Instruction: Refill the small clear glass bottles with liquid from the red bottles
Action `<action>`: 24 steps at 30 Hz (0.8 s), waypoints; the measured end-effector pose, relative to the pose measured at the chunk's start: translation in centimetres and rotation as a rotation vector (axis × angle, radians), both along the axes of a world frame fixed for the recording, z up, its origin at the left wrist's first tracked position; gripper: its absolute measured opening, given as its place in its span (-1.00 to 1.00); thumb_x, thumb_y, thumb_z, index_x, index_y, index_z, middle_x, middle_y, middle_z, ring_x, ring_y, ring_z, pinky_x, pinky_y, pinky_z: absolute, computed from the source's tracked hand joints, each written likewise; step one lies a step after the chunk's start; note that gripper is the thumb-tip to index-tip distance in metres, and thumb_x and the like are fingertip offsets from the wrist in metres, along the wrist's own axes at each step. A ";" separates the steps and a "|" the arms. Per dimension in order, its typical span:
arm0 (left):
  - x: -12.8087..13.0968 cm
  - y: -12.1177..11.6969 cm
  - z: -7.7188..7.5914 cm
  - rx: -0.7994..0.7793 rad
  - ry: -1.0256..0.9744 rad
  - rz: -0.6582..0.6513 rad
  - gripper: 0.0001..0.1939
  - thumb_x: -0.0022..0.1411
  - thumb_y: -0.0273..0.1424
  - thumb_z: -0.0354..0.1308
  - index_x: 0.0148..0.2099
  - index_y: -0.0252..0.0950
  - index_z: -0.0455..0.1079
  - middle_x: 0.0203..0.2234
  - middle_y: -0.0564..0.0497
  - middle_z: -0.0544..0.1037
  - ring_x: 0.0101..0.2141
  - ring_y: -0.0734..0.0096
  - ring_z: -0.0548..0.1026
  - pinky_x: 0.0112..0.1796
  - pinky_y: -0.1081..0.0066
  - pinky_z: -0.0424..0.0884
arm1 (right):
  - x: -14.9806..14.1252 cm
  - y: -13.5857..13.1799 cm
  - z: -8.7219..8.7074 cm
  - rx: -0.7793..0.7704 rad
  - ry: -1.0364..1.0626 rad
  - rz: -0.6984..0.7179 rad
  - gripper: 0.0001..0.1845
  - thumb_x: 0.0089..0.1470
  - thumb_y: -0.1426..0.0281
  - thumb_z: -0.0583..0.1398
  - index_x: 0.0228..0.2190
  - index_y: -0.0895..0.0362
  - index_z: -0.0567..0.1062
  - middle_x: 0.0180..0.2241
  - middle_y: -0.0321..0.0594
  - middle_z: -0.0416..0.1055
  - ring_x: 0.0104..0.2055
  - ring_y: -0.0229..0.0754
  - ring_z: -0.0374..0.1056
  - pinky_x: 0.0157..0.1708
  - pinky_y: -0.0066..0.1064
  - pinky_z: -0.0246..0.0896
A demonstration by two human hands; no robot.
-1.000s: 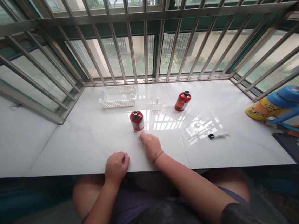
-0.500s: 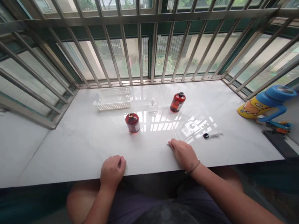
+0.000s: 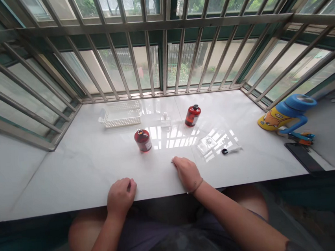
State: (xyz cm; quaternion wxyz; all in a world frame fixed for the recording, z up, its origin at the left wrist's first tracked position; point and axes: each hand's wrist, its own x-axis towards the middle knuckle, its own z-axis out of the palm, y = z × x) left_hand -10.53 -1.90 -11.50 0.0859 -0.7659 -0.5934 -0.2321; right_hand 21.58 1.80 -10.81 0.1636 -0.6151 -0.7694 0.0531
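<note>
A small white thing sits at the fingertips of the right hand, which are pinched together on it, just above or on the table; which of the 2, I cannot tell. Something this small probably wants a light, even pinch, the wrist low, and any slide slow, with room left before the open red bottle, which would spill if knocked. That bottle stands upright ahead and to the left of the right hand. Farther ahead and slightly right is the capped red bottle. To the right lie a clear packet and a black-topped dropper. The left hand, well to the left, has its fingers curled in, with no object showing; 1 steadying touch from it might help.
</note>
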 end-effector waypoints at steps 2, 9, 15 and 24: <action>0.0 0.0 0.0 0.000 0.000 -0.005 -0.67 0.44 -0.40 0.07 -0.44 -0.17 0.22 -0.57 0.05 0.35 -0.46 0.26 0.37 -0.32 0.23 0.25 | 1.4 -1.2 0.2 -0.010 -0.001 0.020 -0.79 0.38 0.47 0.09 -0.33 0.06 0.41 -0.45 -0.30 0.42 -0.36 -0.19 0.29 -0.32 -0.37 -0.04; -0.1 0.0 -0.4 -0.001 0.002 0.004 -0.67 0.43 -0.41 0.09 -0.45 -0.17 0.23 -0.57 0.04 0.36 -0.45 0.26 0.36 -0.31 0.23 0.24 | 4.1 6.4 0.8 -0.017 -0.017 -0.252 -0.76 0.27 0.63 0.02 -0.30 0.11 0.39 -0.49 -0.28 0.31 -0.47 -0.19 0.05 -0.39 -0.30 -0.25; -0.1 0.0 -0.4 0.014 0.014 0.000 -0.68 0.42 -0.41 0.10 -0.45 -0.19 0.25 -0.57 0.05 0.37 -0.45 0.28 0.36 -0.30 0.24 0.24 | -1.2 11.6 0.4 -0.019 0.027 -0.305 -0.70 0.21 0.69 0.01 -0.23 0.13 0.42 -0.41 -0.24 0.40 -0.44 -0.20 0.06 -0.39 -0.31 -0.27; 0.0 0.1 -0.3 0.035 0.006 -0.004 -0.65 0.42 -0.41 0.10 -0.46 -0.19 0.23 -0.58 0.06 0.35 -0.47 0.29 0.36 -0.31 0.25 0.23 | -6.7 9.2 0.2 -0.049 0.060 -0.134 -0.73 0.32 0.60 0.00 -0.22 0.09 0.44 -0.37 -0.24 0.48 -0.37 -0.17 0.25 -0.38 -0.33 -0.17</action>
